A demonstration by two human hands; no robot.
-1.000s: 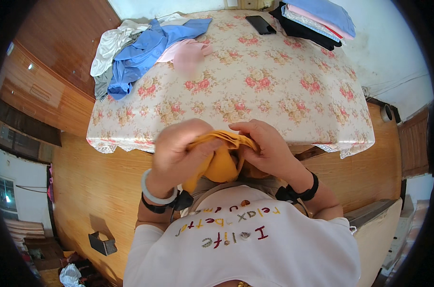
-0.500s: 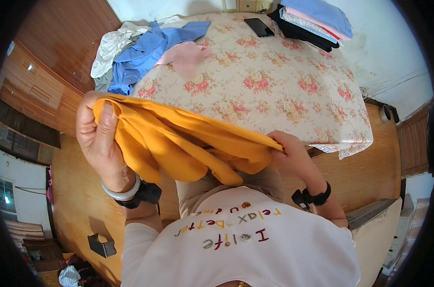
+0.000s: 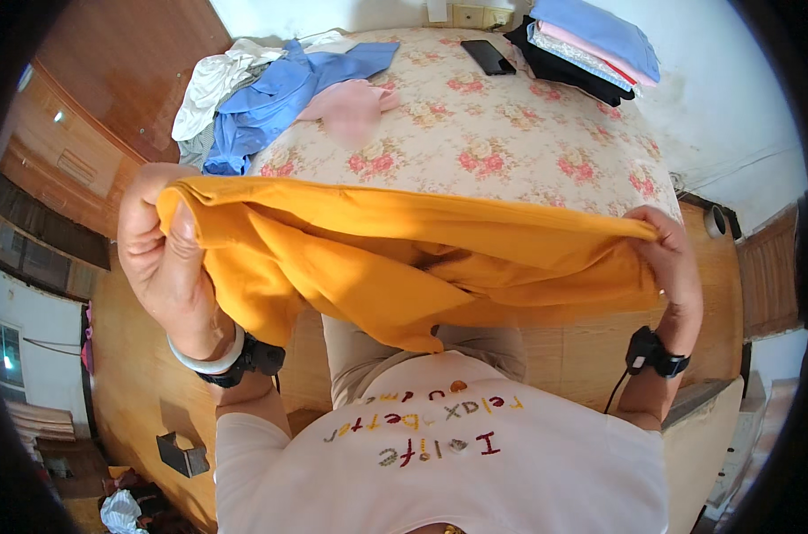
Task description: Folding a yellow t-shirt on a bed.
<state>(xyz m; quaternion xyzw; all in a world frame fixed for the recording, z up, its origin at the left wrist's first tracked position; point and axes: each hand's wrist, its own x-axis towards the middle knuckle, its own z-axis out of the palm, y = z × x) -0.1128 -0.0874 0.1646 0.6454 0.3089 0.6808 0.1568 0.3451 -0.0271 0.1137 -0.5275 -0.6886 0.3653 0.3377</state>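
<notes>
with the left hand (image 3: 168,267) and right hand (image 3: 675,267) each pinching an end of the orange cotton garment (image 3: 404,267), hold the top edge taut and level over the near edge of the floral-covered bed (image 3: 511,133).

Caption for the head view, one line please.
Left hand and right hand hold an orange garment stretched wide above a floral bedspread.

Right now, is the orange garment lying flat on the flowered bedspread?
No, the orange garment is held up in the air, stretched between the left hand and the right hand, in front of the flowered bedspread.
</notes>
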